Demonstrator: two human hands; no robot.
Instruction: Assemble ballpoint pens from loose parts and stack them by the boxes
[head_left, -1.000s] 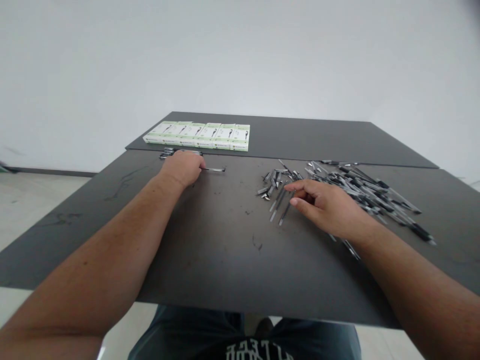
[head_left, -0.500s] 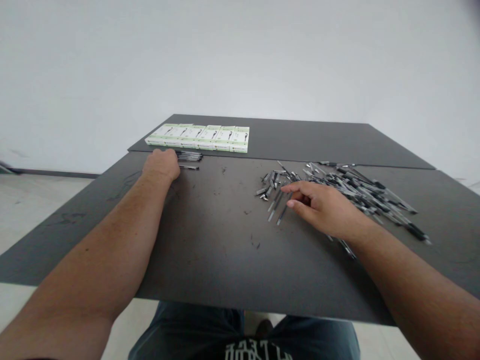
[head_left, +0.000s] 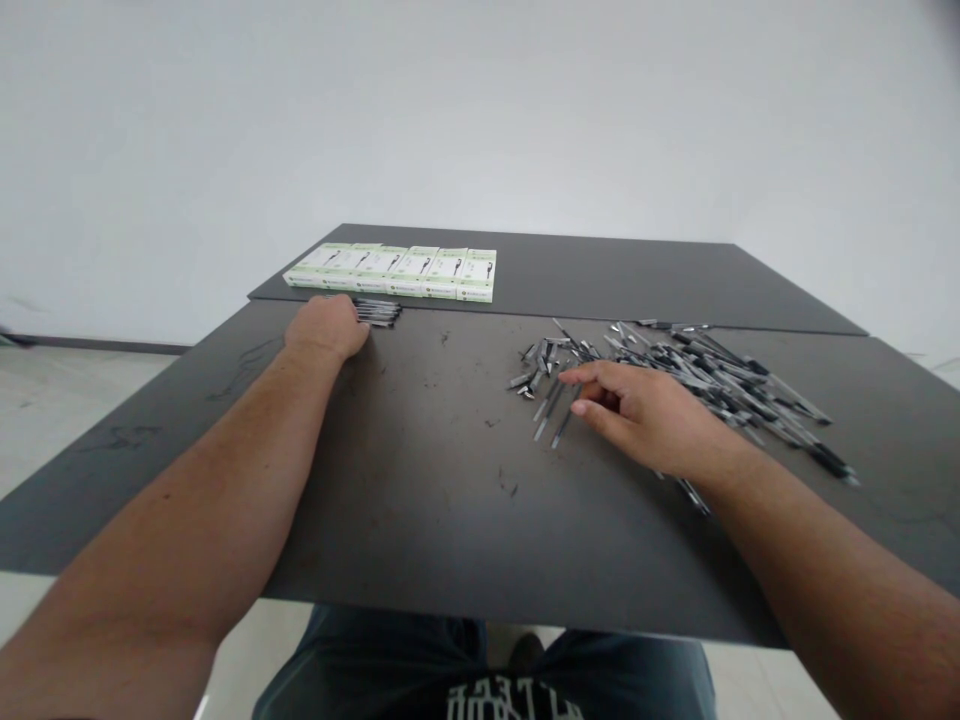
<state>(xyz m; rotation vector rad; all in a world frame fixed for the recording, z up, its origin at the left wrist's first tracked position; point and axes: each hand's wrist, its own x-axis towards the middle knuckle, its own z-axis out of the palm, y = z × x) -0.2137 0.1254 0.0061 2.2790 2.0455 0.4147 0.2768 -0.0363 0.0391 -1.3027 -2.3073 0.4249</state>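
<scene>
At the far left, my left hand (head_left: 328, 325) is closed, its fingertips hidden from me, at the near end of a neat row of pens (head_left: 380, 313) whose ends stick out to its right. My right hand (head_left: 646, 415) hangs at the left side of a loose heap of pens (head_left: 739, 385), its fingers curled and its thumb apart from the index finger, with nothing visible between them. Under its fingertips lie several slim grey pen tubes (head_left: 546, 415). Small clear and dark pen caps (head_left: 538, 362) are scattered just beyond them.
White-and-green boxes (head_left: 397, 270) printed with a pen picture stand side by side at the back left of the dark table (head_left: 420, 500). A seam crosses the table behind the pens. A couple of pens (head_left: 691, 495) lie below my right wrist. A white wall (head_left: 525, 120) rises behind.
The single pen that lay apart below the row at my left hand is now up against the row. My left hand has shifted slightly with it; my right hand keeps its pose.
</scene>
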